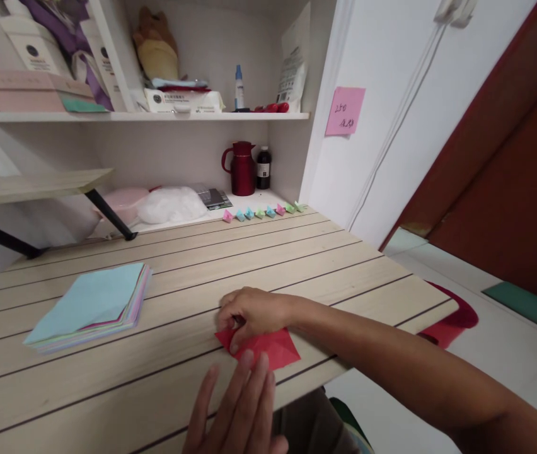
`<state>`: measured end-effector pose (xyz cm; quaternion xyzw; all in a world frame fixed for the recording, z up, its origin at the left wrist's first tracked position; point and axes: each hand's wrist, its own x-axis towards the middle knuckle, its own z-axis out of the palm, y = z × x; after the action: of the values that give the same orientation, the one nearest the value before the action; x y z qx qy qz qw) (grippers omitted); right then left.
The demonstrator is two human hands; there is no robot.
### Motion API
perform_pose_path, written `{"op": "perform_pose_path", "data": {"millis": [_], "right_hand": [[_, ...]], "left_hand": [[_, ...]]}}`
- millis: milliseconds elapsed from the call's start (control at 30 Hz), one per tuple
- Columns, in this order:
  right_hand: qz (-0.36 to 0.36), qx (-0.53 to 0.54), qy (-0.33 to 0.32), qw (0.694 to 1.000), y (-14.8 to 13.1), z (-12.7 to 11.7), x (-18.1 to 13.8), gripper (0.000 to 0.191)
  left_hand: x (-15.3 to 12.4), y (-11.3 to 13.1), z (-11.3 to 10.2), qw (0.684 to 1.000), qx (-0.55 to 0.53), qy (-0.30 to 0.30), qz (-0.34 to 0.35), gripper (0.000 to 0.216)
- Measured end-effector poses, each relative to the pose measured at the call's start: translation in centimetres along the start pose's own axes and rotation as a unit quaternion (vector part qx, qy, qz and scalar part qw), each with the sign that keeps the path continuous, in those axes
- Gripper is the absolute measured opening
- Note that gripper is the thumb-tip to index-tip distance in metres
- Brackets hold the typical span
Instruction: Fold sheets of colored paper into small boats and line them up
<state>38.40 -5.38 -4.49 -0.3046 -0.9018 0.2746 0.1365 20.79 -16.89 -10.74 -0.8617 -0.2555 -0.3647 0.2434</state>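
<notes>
A red sheet of folding paper, with creases showing, lies near the front edge of the table. My right hand reaches across it from the right, fingers curled and thumb pressed on its left corner. Part of the paper is hidden beneath that hand. At the near edge of the paper is my left hand, fingers stretched out, the fingertips overlapping the paper in view. Whether they press on it I cannot tell. To the left rests a stack of coloured paper with a light blue sheet on top.
Several small folded paper pieces stand in a row along the table's back edge. Behind them are a dark red jug and a dark bottle. A small raised shelf stands at the back left. A red stool is beyond the right edge.
</notes>
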Motion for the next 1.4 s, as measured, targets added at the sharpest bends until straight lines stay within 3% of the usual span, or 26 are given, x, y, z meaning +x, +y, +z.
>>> {"op": "perform_pose_path", "data": {"millis": [167, 333, 433, 533, 633, 700, 800, 933, 1033, 1100, 1267, 1400], "right_hand": [[0.011, 0.010, 0.040, 0.999, -0.4, 0.2, -1.0, 0.021], [0.052, 0.038, 0.150, 0.987, -2.4, -1.6, -4.9, 0.055], [0.040, -0.013, 0.097, 0.994, -3.7, -1.0, -8.3, 0.060], [0.043, -0.084, 0.073, 0.993, -4.4, 1.5, -11.2, 0.080], [0.053, -0.125, 0.065, 0.989, -5.1, 3.9, -12.8, 0.090], [0.054, -0.125, 0.067, 0.988, -5.7, 4.6, -13.3, 0.083], [0.058, -0.082, 0.099, 0.990, -6.2, 4.4, -13.4, 0.056], [0.066, -0.017, 0.151, 0.986, -5.3, 3.6, -12.5, 0.019], [0.058, -0.032, 0.172, 0.983, -4.0, 2.8, -11.2, 0.015], [0.051, -0.056, 0.175, 0.982, -3.1, 2.1, -10.3, 0.013], [0.018, -0.075, 0.116, 0.990, -1.7, 0.5, -8.6, 0.007], [0.066, -0.051, 0.131, 0.988, -1.4, 0.9, -8.0, 0.014]], "left_hand": [[-1.5, -1.0, 1.6, 0.990, 0.038, -0.137, -0.010, 0.054], [-2.1, -1.0, 1.5, 0.983, 0.057, -0.174, 0.007, 0.064], [-1.7, -0.4, 1.2, 0.980, 0.053, -0.185, -0.040, 0.065], [-1.5, 0.0, 0.7, 0.981, 0.053, -0.177, -0.064, 0.069], [-1.7, -0.4, -0.1, 0.984, 0.056, -0.167, -0.037, 0.073], [-2.0, -0.8, -0.8, 0.984, 0.058, -0.168, 0.006, 0.074], [-2.6, -1.2, -1.5, 0.983, 0.057, -0.171, 0.037, 0.075], [-2.6, 0.1, -1.3, 0.985, 0.040, -0.170, -0.006, 0.078], [-2.0, 1.8, -0.3, 0.979, 0.024, -0.167, -0.115, 0.084], [-1.6, 2.3, 0.3, 0.974, 0.035, -0.177, -0.141, 0.085], [-1.8, 0.8, 0.5, 0.983, 0.064, -0.162, -0.061, 0.084], [-1.9, -0.4, 0.0, 0.987, 0.058, -0.146, -0.024, 0.078]]}}
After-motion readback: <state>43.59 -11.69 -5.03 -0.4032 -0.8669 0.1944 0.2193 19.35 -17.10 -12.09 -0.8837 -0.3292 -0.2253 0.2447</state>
